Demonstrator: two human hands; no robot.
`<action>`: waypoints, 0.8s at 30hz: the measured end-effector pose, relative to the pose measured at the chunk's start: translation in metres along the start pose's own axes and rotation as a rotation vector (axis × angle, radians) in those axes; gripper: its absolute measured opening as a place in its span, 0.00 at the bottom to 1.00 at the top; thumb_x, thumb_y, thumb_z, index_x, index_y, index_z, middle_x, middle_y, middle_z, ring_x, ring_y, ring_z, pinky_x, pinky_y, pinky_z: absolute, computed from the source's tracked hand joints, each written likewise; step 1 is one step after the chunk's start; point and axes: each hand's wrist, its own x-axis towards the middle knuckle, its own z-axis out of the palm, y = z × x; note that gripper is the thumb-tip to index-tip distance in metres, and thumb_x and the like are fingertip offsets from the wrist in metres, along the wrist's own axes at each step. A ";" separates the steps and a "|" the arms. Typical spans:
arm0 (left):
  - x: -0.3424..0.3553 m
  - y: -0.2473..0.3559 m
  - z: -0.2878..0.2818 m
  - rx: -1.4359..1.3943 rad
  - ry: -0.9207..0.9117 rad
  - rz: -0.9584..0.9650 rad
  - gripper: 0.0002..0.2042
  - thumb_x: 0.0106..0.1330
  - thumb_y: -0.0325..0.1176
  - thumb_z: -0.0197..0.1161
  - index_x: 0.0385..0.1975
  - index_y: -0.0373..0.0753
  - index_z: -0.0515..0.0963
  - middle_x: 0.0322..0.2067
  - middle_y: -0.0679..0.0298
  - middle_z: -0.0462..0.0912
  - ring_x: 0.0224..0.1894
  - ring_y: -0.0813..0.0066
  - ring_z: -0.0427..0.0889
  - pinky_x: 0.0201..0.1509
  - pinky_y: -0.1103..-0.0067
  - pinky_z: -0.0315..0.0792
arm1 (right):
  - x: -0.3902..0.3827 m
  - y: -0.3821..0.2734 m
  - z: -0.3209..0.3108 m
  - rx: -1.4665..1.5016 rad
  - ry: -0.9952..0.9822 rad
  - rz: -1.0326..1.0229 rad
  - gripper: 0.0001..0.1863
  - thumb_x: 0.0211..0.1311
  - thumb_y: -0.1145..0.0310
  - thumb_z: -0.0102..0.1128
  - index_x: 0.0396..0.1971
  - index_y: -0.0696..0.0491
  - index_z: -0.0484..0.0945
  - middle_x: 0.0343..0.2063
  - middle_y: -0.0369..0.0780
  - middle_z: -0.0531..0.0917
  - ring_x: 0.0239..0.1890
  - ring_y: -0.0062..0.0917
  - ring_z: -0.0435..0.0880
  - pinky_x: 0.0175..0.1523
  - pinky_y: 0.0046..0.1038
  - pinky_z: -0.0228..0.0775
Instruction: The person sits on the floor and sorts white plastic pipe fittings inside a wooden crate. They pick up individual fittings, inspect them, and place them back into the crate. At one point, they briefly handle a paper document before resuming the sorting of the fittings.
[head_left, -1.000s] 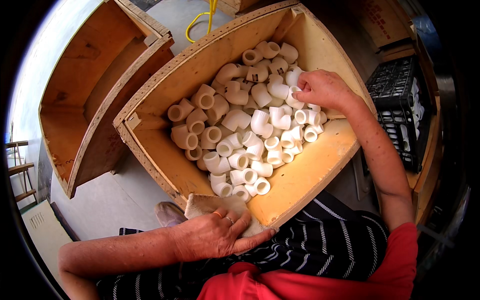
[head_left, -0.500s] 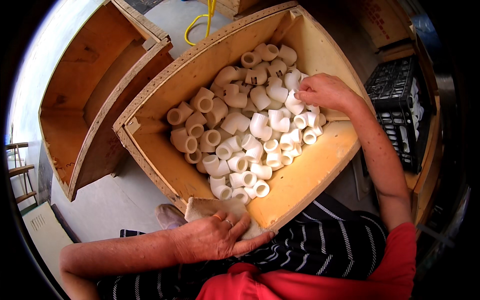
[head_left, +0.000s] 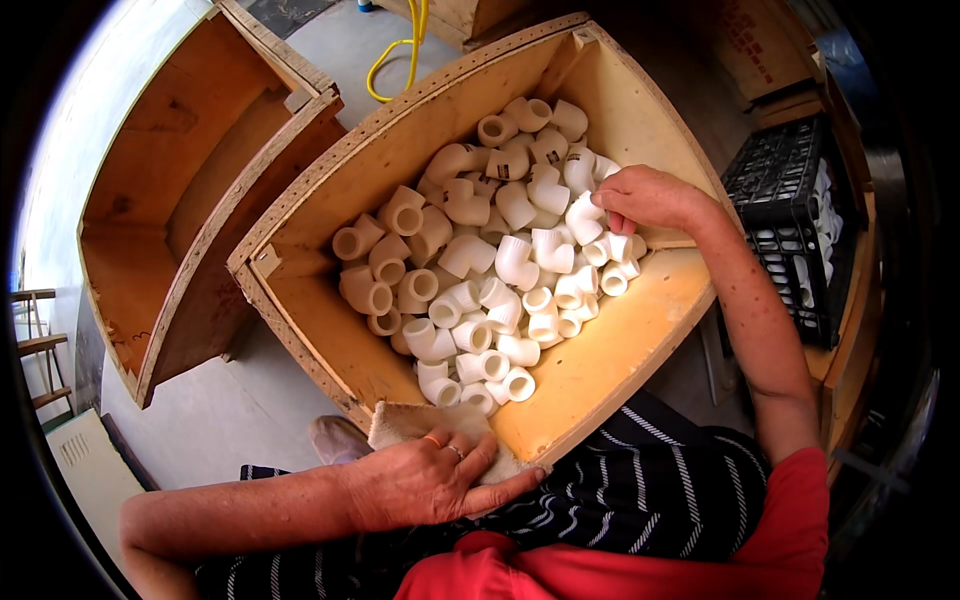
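A wooden box (head_left: 330, 345) holds a heap of white plastic elbow pipe fittings (head_left: 467, 256), some with small dark labels. At the heap's right side my right hand (head_left: 655, 199) reaches in over the box wall, its fingers bent and closed at a white elbow fitting (head_left: 584, 217); the fingertips are partly hidden. Over the box's near corner lies a beige cloth (head_left: 398, 420). My left hand (head_left: 425, 478) grips the rim through this cloth, with the fingers bent over it and the thumb stretched along the edge.
Another wooden box (head_left: 150, 200) stands at the left. On the right, a black plastic crate (head_left: 775, 190) contains white pieces. A yellow hose (head_left: 402, 45) lies beyond the box, and a ladder-like wooden frame (head_left: 42, 344) is at the far left.
My right hand has dipped slightly nearer, and its fingers now curl further down beside the elbow fitting. My left hand stays on the cloth.
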 end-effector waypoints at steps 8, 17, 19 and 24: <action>0.001 0.000 0.000 -0.017 0.015 0.002 0.33 0.66 0.32 0.51 0.75 0.49 0.58 0.35 0.62 0.77 0.29 0.76 0.78 0.31 0.81 0.72 | 0.004 0.011 0.004 0.105 -0.007 -0.025 0.16 0.76 0.65 0.48 0.33 0.60 0.80 0.24 0.37 0.83 0.26 0.20 0.82 0.36 0.24 0.76; 0.000 0.000 -0.003 -0.021 -0.024 -0.006 0.34 0.66 0.32 0.51 0.75 0.49 0.58 0.35 0.62 0.76 0.28 0.76 0.78 0.29 0.81 0.71 | -0.002 -0.018 0.015 0.012 0.240 -0.103 0.12 0.70 0.68 0.53 0.43 0.58 0.83 0.25 0.36 0.84 0.26 0.18 0.80 0.36 0.25 0.75; 0.000 0.000 -0.004 -0.010 -0.036 -0.005 0.34 0.66 0.32 0.51 0.75 0.49 0.57 0.35 0.62 0.76 0.27 0.75 0.78 0.30 0.81 0.71 | -0.001 -0.014 0.012 0.009 0.341 -0.113 0.12 0.69 0.67 0.54 0.44 0.56 0.84 0.25 0.36 0.84 0.27 0.18 0.81 0.36 0.25 0.74; 0.001 -0.001 -0.003 -0.008 -0.020 0.011 0.34 0.66 0.32 0.51 0.76 0.49 0.57 0.35 0.61 0.76 0.28 0.75 0.79 0.30 0.81 0.71 | 0.006 -0.004 0.011 0.038 0.542 -0.176 0.12 0.69 0.66 0.56 0.43 0.54 0.84 0.24 0.36 0.85 0.27 0.19 0.82 0.37 0.25 0.74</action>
